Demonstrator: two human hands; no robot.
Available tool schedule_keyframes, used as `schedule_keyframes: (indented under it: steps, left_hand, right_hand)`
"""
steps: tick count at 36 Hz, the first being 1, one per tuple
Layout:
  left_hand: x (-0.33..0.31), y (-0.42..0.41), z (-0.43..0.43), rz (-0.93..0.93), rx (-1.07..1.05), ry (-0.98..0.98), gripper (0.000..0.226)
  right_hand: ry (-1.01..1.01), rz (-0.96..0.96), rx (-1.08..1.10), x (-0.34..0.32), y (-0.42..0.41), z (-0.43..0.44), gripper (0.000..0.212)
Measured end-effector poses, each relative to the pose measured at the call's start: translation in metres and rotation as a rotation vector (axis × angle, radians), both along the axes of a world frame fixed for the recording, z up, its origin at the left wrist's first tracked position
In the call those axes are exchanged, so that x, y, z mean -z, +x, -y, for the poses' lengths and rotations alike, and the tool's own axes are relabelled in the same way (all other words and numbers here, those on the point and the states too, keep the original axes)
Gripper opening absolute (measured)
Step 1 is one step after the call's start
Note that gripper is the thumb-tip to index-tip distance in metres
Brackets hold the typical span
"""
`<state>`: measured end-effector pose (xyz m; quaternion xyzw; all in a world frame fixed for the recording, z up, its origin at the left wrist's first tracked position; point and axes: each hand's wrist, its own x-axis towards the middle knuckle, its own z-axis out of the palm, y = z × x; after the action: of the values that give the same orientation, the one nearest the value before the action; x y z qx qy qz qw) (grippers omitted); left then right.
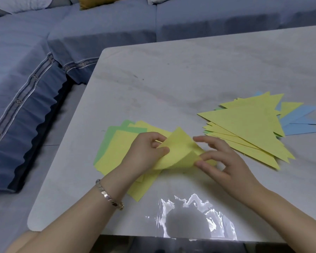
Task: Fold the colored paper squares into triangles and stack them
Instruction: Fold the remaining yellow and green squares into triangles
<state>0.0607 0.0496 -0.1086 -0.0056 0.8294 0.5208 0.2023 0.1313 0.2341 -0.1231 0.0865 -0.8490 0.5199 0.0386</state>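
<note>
At the near edge of the pale marbled tabletop (171, 73), a bright patch of glare is being reflected between the two forearms. A metal bracelet (109, 197) is being worn on the left wrist.

Just beyond, a yellow sheet (179, 152) is being held up off the tabletop between both hands. It is bent over on itself with one corner pointing upward, and the fold is gaping loosely, not yet pressed flat. Its left edge is being pinched by the left hand (146, 152), thumb on the near face and curled fingers behind. Its right corner is being pinched by the right hand (224, 161) between thumb and middle finger, while the index finger is being stretched out straight toward the raised flap.

Under the left hand, a pile of unfolded squares (113, 148) is lying fanned on the tabletop, yellow ones over green ones. To the right and slightly farther, apart from that pile, a stack of triangles (248, 128) is lying in a loose, splayed heap. Yellow ones are being shown on top, with blue triangles (299, 121) at its far right side.

Beyond the far and left edges of the tabletop, a blue sofa (98, 30) is being seen, with a mustard cushion (98, 1) on it.
</note>
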Motion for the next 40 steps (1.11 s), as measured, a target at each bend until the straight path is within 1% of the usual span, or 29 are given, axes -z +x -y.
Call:
schedule_keyframes:
  steps: [2,4,7,9,11,12,13,14,15,17,18,21,23,26,34,40]
  left_hand:
    - [-0.002,0.003,-0.001,-0.01,0.062,0.02,0.018]
    - [-0.007,0.007,-0.003,0.026,0.117,0.049,0.021]
    - [-0.012,0.013,-0.007,0.096,0.158,0.077,0.019]
    - [-0.013,0.016,-0.008,0.068,0.159,0.047,0.021]
    - [-0.013,0.018,-0.011,0.007,0.144,0.033,0.037]
    - [-0.014,0.019,-0.013,-0.019,0.139,0.045,0.04]
    - [-0.013,0.02,-0.015,-0.051,0.114,0.066,0.033]
    - [-0.013,0.02,-0.018,-0.079,0.084,0.084,0.017]
    - [-0.012,0.02,-0.02,-0.102,0.054,0.097,0.009]
    - [-0.008,0.022,-0.023,-0.153,0.036,0.109,0.025]
    - [-0.007,0.022,-0.024,-0.179,0.026,0.11,0.029]
    - [-0.007,0.026,-0.025,-0.239,-0.014,0.108,0.034]
    - [-0.008,0.029,-0.025,-0.266,-0.035,0.111,0.034]
    - [-0.008,0.031,-0.026,-0.289,-0.054,0.116,0.032]
    - [-0.012,0.034,-0.027,-0.272,-0.059,0.142,0.023]
    - [-0.01,0.033,-0.026,-0.25,-0.04,0.177,0.022]
  right_hand:
    - [-0.098,0.16,0.088,-0.002,-0.004,0.0,0.015]
    - [-0.194,0.263,0.153,0.001,-0.01,-0.002,0.015]
    - [-0.294,0.318,0.217,0.002,-0.014,-0.003,0.018]
    - [-0.33,0.314,0.261,0.002,-0.015,-0.002,0.018]
    - [-0.346,0.294,0.289,0.002,-0.014,0.0,0.018]
    - [-0.345,0.286,0.298,0.001,-0.014,0.0,0.017]
    - [-0.342,0.28,0.305,0.001,-0.013,0.001,0.016]
    - [-0.342,0.272,0.309,0.001,-0.013,0.002,0.015]
    - [-0.345,0.262,0.314,0.0,-0.012,0.003,0.014]
    - [-0.351,0.238,0.333,0.0,-0.011,0.005,0.013]
    - [-0.357,0.229,0.342,0.0,-0.01,0.005,0.014]
    - [-0.408,0.235,0.329,-0.002,-0.008,0.004,0.021]
    - [-0.432,0.222,0.291,-0.003,-0.007,0.002,0.026]
    - [-0.4,0.184,0.253,-0.005,-0.007,0.002,0.029]
    - [-0.338,0.133,0.26,-0.007,-0.006,0.001,0.033]
    - [-0.324,0.129,0.217,-0.007,-0.007,-0.002,0.031]
